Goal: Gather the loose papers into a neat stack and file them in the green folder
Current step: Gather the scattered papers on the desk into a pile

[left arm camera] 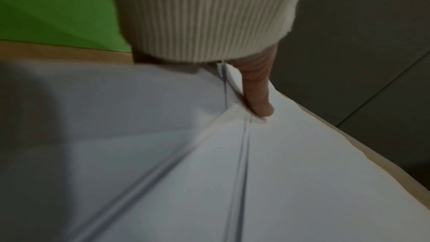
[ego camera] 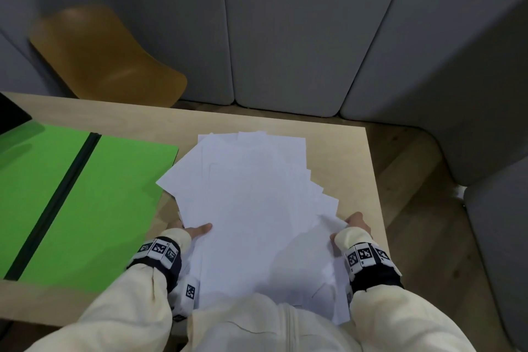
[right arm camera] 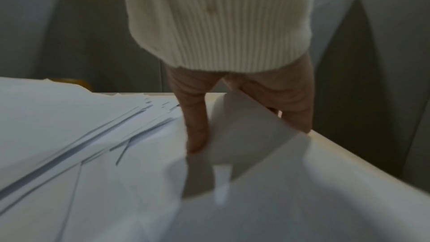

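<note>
The pale wooden table [ego camera: 337,134] spreads in front of me, and on its left side the bright green card folder [ego camera: 71,194] lies open flat, its dark spine running diagonally between the two leaves. Just beside its right edge, touching or nearly so at one corner, sits the fanned heap of loose white paper sheets [ego camera: 251,203]; their far edges are staggered and skewed, and the near end overhangs the table toward my lap. My left hand [ego camera: 197,230] grips the heap's left edge, the thumb pressed on top with the other fingers hidden beneath; from the left wrist view only that thumb shows, bearing down on the sheets. My right hand [ego camera: 354,224] pinches the right edge, thumb on top and fingers underneath, and the right wrist view shows a corner curling up between them. I judge I am in the gathering step: the sheets are collected but not yet squared. Next, I think, both hands should lift the bundle on edge, tap it against the table until the edges align, then carry it left onto the open folder, without letting the loose outer sheets slide free.
</note>
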Tool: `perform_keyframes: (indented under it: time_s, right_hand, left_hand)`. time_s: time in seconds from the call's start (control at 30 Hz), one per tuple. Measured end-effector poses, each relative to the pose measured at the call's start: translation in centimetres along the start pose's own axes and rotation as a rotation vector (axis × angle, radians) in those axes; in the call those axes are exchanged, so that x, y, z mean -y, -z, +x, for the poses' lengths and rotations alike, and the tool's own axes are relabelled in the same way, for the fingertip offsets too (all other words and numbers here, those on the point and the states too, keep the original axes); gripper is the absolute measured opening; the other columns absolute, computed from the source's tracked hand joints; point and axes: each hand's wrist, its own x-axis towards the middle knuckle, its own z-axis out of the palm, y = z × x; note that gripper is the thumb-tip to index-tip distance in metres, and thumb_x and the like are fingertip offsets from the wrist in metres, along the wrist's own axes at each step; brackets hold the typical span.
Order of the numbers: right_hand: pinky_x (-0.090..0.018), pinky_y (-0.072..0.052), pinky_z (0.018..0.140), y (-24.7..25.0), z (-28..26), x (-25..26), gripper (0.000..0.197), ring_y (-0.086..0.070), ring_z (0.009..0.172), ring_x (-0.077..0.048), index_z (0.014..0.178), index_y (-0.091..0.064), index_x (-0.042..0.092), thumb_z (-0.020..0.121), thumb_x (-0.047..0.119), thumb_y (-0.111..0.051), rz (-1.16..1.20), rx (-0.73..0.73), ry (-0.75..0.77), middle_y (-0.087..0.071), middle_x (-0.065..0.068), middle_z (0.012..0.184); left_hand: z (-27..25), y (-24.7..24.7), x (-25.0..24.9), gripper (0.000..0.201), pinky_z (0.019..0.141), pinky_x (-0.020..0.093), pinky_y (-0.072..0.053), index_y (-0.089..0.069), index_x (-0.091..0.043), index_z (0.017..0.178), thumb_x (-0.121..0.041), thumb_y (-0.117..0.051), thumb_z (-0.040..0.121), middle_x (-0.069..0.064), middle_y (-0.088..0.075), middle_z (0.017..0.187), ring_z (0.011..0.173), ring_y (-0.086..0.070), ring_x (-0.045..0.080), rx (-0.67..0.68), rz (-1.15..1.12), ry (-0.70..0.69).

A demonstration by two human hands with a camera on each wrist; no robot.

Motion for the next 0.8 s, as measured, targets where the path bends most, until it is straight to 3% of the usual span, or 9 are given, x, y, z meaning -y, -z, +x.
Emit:
perform_keyframes:
  time_s: [0.1,0.2,0.27,0.43,0.5,0.57,0.63,0.73,0.8]
  right_hand:
    - [-0.039,-0.046,0.082,0.5,0.2,1.4,0.041,-0.053,0.094,-0.034,0.111,-0.039,0.019,0.079,0.005,-0.06,0.092,-0.043,0.035,-0.057,-0.004,0.083]
    - [-0.04,-0.04,0.087,1.1,0.2,3.2,0.046,-0.049,0.107,-0.036,0.116,-0.039,0.028,0.082,0.01,-0.062,0.155,-0.166,0.177,-0.055,-0.002,0.094]
    - [-0.037,-0.035,0.085,1.7,0.4,3.8,0.045,-0.048,0.108,-0.034,0.117,-0.041,0.027,0.081,0.015,-0.065,0.141,-0.196,0.223,-0.057,-0.002,0.098]
    - [-0.033,-0.048,0.077,3.4,1.0,2.3,0.045,-0.058,0.088,-0.027,0.095,-0.048,0.012,0.065,0.027,-0.079,-0.295,0.104,0.017,-0.057,-0.007,0.089]
    - [-0.022,-0.048,0.068,3.7,1.8,0.8,0.037,-0.059,0.096,-0.023,0.098,-0.051,0.011,0.073,0.025,-0.074,-0.398,0.234,0.018,-0.055,-0.006,0.093]
    - [-0.02,-0.046,0.068,4.2,2.2,-0.1,0.041,-0.059,0.097,-0.021,0.106,-0.058,0.011,0.073,0.026,-0.076,-0.405,0.254,0.027,-0.057,-0.004,0.098]
    - [-0.024,-0.042,0.073,4.6,2.5,-0.3,0.034,-0.06,0.085,-0.022,0.096,-0.065,0.012,0.069,0.026,-0.079,-0.283,0.136,0.107,-0.062,-0.006,0.09]
    - [-0.025,-0.042,0.067,4.0,1.9,0.7,0.016,-0.055,0.07,-0.023,0.077,-0.066,0.013,0.071,0.026,-0.076,0.177,-0.11,0.24,-0.061,-0.005,0.073]
    - [-0.025,-0.041,0.068,3.3,1.7,1.7,0.018,-0.057,0.072,-0.024,0.076,-0.068,0.016,0.071,0.032,-0.076,0.414,-0.134,0.208,-0.064,-0.005,0.074]
  left_hand:
    - [-1.0,0.1,-0.8,0.087,0.112,0.036,-0.029,-0.027,0.001,0.144,-0.041,-0.068,0.08,0.014,-0.035,0.15,0.139,-0.034,0.03,-0.004,0.176,0.043]
    - [-0.9,0.1,-0.7,0.077,0.115,0.03,-0.025,-0.024,-0.005,0.147,-0.055,-0.04,0.091,0.012,-0.027,0.154,0.144,-0.026,0.025,-0.032,0.353,0.048]
    - [-1.1,0.3,-0.6,0.07,0.116,0.029,-0.023,-0.024,-0.006,0.148,-0.053,-0.021,0.097,0.014,-0.023,0.155,0.146,-0.021,0.025,-0.049,0.445,0.031]
    - [-1.1,0.8,-0.2,0.07,0.116,0.028,-0.023,-0.027,-0.004,0.146,-0.053,-0.016,0.097,0.015,-0.026,0.154,0.145,-0.023,0.025,-0.066,0.559,-0.004]
    - [-1.0,0.8,-0.2,0.07,0.115,0.028,-0.024,-0.028,-0.004,0.146,-0.052,-0.014,0.098,0.016,-0.027,0.154,0.144,-0.025,0.025,-0.068,0.552,-0.003]
    - [-0.9,0.8,-0.4,0.066,0.114,0.028,-0.025,-0.029,-0.006,0.146,-0.049,-0.012,0.099,0.016,-0.029,0.153,0.144,-0.026,0.024,-0.069,0.564,-0.022]
    - [-0.8,0.7,-0.4,0.065,0.114,0.028,-0.026,-0.031,-0.005,0.145,-0.047,-0.011,0.1,0.016,-0.031,0.152,0.143,-0.028,0.024,-0.074,0.578,-0.034]
    - [-0.9,0.9,-0.4,0.063,0.114,0.027,-0.024,-0.029,-0.005,0.146,-0.044,-0.01,0.1,0.014,-0.029,0.154,0.145,-0.024,0.024,-0.091,0.544,-0.045]
    - [-0.9,0.9,-0.3,0.064,0.115,0.026,-0.023,-0.027,-0.004,0.146,-0.046,-0.014,0.1,0.014,-0.027,0.155,0.145,-0.023,0.024,-0.091,0.459,-0.053]
